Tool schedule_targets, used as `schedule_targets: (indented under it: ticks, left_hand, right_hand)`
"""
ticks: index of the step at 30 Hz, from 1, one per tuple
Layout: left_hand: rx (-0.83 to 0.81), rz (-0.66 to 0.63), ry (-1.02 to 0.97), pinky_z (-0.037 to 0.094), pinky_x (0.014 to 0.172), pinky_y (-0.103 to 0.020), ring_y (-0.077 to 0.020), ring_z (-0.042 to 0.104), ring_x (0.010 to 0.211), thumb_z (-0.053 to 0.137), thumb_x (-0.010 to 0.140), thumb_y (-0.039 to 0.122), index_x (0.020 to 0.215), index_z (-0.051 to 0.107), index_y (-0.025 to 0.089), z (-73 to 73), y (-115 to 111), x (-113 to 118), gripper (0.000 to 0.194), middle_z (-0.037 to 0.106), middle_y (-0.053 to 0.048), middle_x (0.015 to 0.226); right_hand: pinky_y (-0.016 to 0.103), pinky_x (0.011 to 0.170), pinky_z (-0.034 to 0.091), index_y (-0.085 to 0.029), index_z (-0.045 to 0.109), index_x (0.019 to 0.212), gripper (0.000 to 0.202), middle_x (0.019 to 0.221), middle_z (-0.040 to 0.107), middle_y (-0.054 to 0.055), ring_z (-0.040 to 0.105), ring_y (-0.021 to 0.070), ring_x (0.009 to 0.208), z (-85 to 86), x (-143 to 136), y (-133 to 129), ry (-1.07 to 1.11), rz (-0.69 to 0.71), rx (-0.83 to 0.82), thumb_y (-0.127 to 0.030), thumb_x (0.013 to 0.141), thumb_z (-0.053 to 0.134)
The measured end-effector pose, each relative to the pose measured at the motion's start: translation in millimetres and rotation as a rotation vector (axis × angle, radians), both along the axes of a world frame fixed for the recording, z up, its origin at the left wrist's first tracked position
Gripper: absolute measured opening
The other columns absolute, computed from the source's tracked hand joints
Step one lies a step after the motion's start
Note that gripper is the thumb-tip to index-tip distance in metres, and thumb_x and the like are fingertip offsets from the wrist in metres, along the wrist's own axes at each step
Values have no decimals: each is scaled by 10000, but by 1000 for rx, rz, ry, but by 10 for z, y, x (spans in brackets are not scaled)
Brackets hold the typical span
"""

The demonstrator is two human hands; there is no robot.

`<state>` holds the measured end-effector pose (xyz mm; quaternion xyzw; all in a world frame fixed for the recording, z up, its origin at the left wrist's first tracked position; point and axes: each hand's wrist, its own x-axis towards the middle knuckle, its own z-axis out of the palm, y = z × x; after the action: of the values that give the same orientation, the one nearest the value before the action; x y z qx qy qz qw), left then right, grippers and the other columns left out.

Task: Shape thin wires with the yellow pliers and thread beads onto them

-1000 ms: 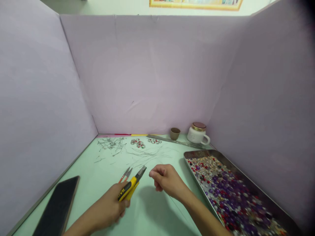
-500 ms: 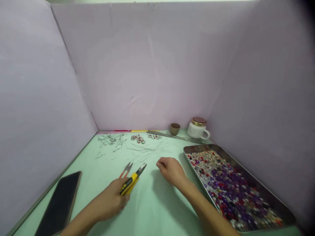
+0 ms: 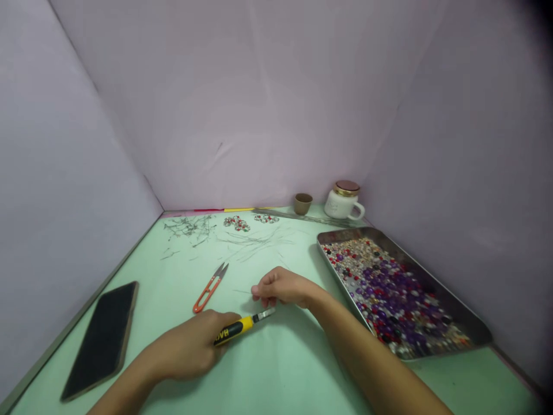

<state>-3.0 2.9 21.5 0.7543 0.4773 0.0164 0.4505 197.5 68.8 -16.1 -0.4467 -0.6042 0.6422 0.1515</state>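
Observation:
My left hand (image 3: 192, 346) is closed round the yellow-and-black handles of a pair of pliers (image 3: 242, 328), whose metal jaws point right. Just above the jaws, my right hand (image 3: 280, 286) pinches a thin piece of wire (image 3: 242, 291) between thumb and fingers; its free end sticks out to the left. Orange-handled thread snips (image 3: 210, 288) lie on the green table beyond my left hand, blades pointing away. Farther off, several loose wires (image 3: 254, 241) are spread over the table, nearest to my right hand.
A metal tray (image 3: 432, 271) of mixed beads (image 3: 401, 300) stands at the right. A phone (image 3: 101, 340) lies at the left. Along the back are tangled wire pieces (image 3: 190, 226), beaded wire pieces (image 3: 237, 223), a bundle of wires (image 3: 315, 219), a brown cup (image 3: 303, 204) and a lidded mug (image 3: 341, 204).
My right hand has turned its fingertips to the left and now shows a wire in its pinch. The pliers have swung flatter, jaws toward that hand. The view has tilted down.

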Motion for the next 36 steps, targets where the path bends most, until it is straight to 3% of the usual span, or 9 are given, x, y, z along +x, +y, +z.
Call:
schedule_targets:
  ticks: [6,10,15,18,21,26,30,36]
  left_hand:
    - [-24,-25,-48,360,636,-235,-195,523,720,443,642,195,945,599,225,68,-33,17,342,625,-18,797]
    - [-72,-7,-89,373,632,-230,-198,524,731,484,597,198,929,611,218,66,-9,-27,356,626,-12,774]
    - [-240,-3,-120,370,531,-214,-150,501,611,524,605,203,791,593,183,-7,35,-101,199,586,8,691]
    - [-377,136,-285,404,520,-235,-143,520,605,515,664,200,805,555,160,-114,-14,-166,151,585,-19,756]
    - [-503,314,-566,460,595,-304,-190,562,728,540,679,176,881,525,144,-228,-140,-229,205,592,-82,873]
    - [-669,384,-887,468,649,-376,-235,577,795,595,685,170,1063,476,147,-337,-401,-209,397,596,-128,924]
    - [-655,517,-975,470,600,-318,-176,569,708,595,699,155,1148,445,160,-384,-541,-109,474,587,-85,846]
    - [-533,724,-1072,450,544,-255,-126,544,620,550,720,95,1113,439,139,-400,-571,-11,410,577,-65,780]
  right_hand:
    - [172,370,205,-113,623,607,148,450,499,-42,348,32,393,-67,11,-2,90,-21,-90,-253,655,612]
    - [143,341,204,-120,569,610,153,490,481,-49,346,21,394,-74,48,67,342,-274,-143,-254,662,620]
    - [114,418,394,-122,562,698,151,599,538,-32,470,25,475,-40,80,29,717,-506,-210,-206,631,669]
    - [133,483,468,-129,563,719,139,632,574,-20,524,39,504,-121,75,-115,800,-579,-279,-180,643,667]
    - [143,494,490,-139,557,713,124,643,595,-14,557,53,521,-254,47,-289,828,-666,-369,-166,654,663]
    - [136,528,505,-145,554,698,126,632,594,-20,586,63,564,-372,-62,-511,904,-782,-387,-145,651,671]
    - [129,564,509,-157,551,699,172,671,616,-18,604,65,611,-390,-177,-640,965,-814,-316,-153,621,705]
    - [169,584,517,-146,552,685,232,688,650,8,627,99,640,-409,-355,-786,896,-690,-158,-214,573,743]
